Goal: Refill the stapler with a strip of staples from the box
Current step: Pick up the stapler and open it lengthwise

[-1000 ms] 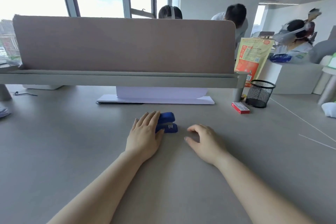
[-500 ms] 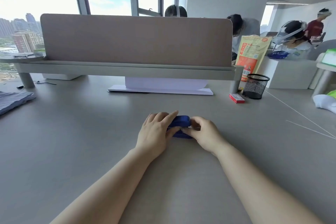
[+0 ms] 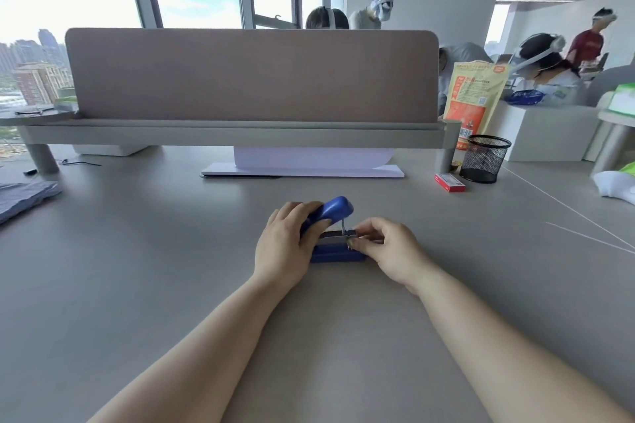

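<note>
A small blue stapler [image 3: 338, 213] rests on the grey desk [image 3: 137, 268] in the middle of the view. Its lid is swung up to the left, and the metal staple channel shows beneath it. My left hand [image 3: 285, 244] grips the raised lid and the stapler's back end. My right hand [image 3: 391, 251] pinches the front of the metal channel, holding the base down. The red staple box [image 3: 449, 182] lies shut on the desk far to the right, well away from both hands.
A black mesh pen cup [image 3: 484, 159] stands beside the box, with an orange bag [image 3: 472, 96] behind it. A desk divider [image 3: 251, 75] and its shelf cross the back. White paper sheets [image 3: 302, 170] lie under the shelf. Folded cloth [image 3: 24, 196] sits at the left edge. People work beyond.
My right hand came in from the right and took the stapler's front. The lid, shut half a second ago, has been swung up by my left hand.
</note>
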Demonstrator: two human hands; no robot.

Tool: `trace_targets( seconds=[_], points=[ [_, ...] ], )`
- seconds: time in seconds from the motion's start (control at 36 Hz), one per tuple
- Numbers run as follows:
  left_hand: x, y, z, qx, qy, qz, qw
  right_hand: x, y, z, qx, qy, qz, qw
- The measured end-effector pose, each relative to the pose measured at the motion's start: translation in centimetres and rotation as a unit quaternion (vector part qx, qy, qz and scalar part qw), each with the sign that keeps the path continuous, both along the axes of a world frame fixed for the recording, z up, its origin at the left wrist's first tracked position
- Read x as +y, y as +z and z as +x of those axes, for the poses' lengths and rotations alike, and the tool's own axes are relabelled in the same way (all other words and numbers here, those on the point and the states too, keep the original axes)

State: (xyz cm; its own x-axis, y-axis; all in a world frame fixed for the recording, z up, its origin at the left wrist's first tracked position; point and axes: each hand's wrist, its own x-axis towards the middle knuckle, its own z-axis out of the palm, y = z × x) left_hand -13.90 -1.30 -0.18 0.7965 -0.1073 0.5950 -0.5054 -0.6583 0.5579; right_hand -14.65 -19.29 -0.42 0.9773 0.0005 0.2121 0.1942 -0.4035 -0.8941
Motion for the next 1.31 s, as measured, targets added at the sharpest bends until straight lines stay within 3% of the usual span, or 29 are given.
trace_targets(
  seconds=[0.31, 0.83, 1.11, 1.22, 1.31],
  points=[
    [0.9, 1.1, -0.1, 0.031, -0.019, -0.121, 0.992, -0.3, -0.2, 0.6, -0.029, -0.023, -0.005, 0.999],
    [3.8, 1.2, 1.1, 0.121, -0.049, -0.229, 0.965, -1.6, -0.4, 1.4, -0.039, -0.053, -0.036, 0.997],
    [7.5, 0.3, 2.2, 0.197, -0.033, -0.136, 0.970, -2.1, -1.0, 1.8, -0.028, -0.085, -0.079, 0.993],
    [8.7, -0.2, 3.1, 0.179, 0.057, -0.059, 0.980, -2.1, -1.1, 1.9, -0.022, -0.094, -0.089, 0.991],
    [9.2, -0.5, 3.3, 0.177, 0.092, -0.060, 0.978, -2.1, -1.1, 1.9, -0.028, -0.099, -0.087, 0.991]
  ],
)
